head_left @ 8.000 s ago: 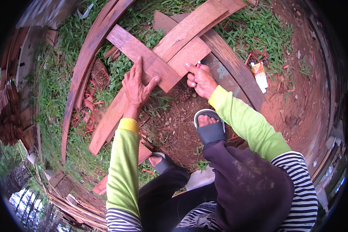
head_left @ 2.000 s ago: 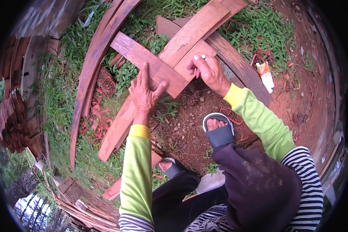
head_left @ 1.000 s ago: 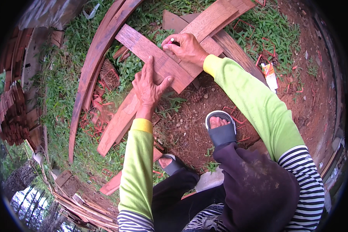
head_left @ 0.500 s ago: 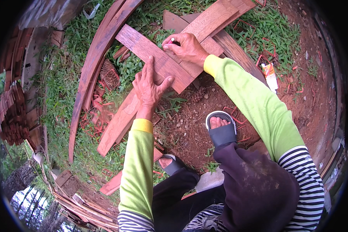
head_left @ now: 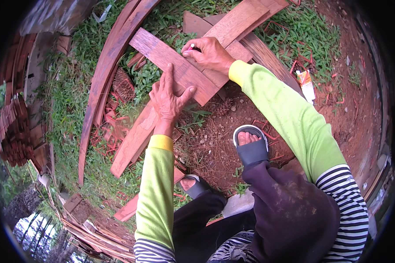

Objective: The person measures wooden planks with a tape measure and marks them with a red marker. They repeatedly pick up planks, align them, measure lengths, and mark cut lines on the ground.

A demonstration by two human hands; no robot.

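Note:
A short reddish-brown board (head_left: 162, 52) lies crosswise over a longer wooden plank (head_left: 134, 144). My left hand (head_left: 167, 98) presses on the short board's near side, fingers stretched and thumb apart. On the far side, my right hand (head_left: 211, 53) pinches a slim pinkish pen (head_left: 192, 47) with a pale end. The pen's tip is hidden by the fingers, close to the short board's far edge. Under my right wrist, another piece of wood (head_left: 239, 51) sits alongside the short board. Beyond it, a pale brown board (head_left: 239, 24) slants up to the right.
Long curved boards (head_left: 103, 79) lie on the grass at left. A dark plank (head_left: 267, 59) runs beneath the right side of the pile. An orange-and-white carton (head_left: 306, 87) and red plastic strap scraps (head_left: 267, 131) lie on the soil. My sandalled feet (head_left: 251, 144) stand close by.
The boards and both hands sit very slightly farther left in the picture. My right hand still pinches the pen at the board's edge; my left hand keeps its place on the board.

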